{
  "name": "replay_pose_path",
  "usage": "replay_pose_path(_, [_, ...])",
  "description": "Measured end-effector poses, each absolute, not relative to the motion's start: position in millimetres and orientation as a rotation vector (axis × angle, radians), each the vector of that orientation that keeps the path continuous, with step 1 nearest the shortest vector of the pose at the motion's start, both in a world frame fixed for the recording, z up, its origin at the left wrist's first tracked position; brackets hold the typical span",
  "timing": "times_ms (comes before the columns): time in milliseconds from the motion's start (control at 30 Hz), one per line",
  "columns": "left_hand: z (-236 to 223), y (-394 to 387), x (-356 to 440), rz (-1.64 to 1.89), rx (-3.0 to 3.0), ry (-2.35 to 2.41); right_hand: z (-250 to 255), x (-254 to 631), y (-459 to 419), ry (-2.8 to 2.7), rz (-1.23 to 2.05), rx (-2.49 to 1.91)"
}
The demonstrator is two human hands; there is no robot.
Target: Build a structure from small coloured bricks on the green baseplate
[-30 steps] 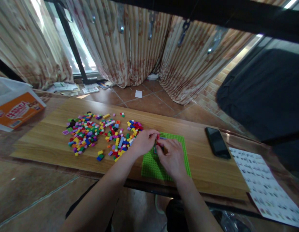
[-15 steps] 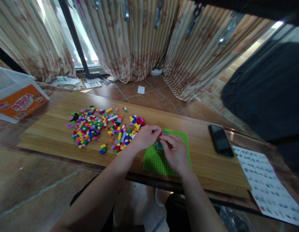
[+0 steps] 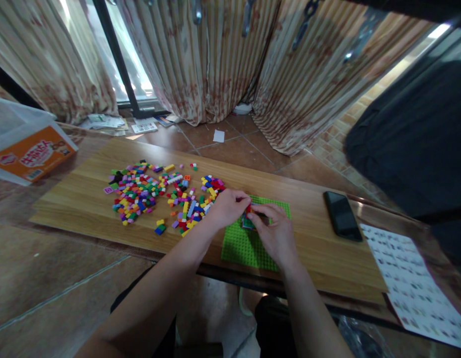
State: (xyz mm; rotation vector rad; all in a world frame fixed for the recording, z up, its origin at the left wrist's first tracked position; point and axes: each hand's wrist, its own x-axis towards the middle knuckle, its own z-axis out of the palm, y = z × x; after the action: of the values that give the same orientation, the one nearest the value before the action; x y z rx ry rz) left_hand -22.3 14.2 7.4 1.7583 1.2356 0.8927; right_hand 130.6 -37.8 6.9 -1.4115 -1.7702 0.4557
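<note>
Both your hands meet at the fingertips: the right hand [image 3: 275, 233] has thumb and forefinger narrowed on a red brick [image 3: 248, 209], while the left hand [image 3: 229, 209] bunches its fingertips close beside it; whether they hold anything cannot be told. The brick is at a small, mostly covered build [image 3: 247, 223] toward the far left of your green baseplate [image 3: 247, 248]. Since a second ago, your hands have stayed there; everything sits higher in view.
</note>
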Motion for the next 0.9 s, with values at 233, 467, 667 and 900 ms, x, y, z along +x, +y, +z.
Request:
replay_pose_path(233, [6, 17, -18, 0.915, 1.614, 1.244, 9, 129, -38, -1.807, 0.397, -1.421])
replay_pose_path(467, [3, 15, -15, 1.004, 1.475, 1.230, 12, 129, -39, -1.847, 0.374, -1.429])
replay_pose_path(667, [-1, 16, -15, 1.002, 1.433, 1.193, 10, 129, -39, -1.840, 0.412, -1.420])
replay_pose_path(900, [-5, 17, -16, 1.018, 1.421, 1.191, 8, 128, -36, -1.793, 0.496, -1.412])
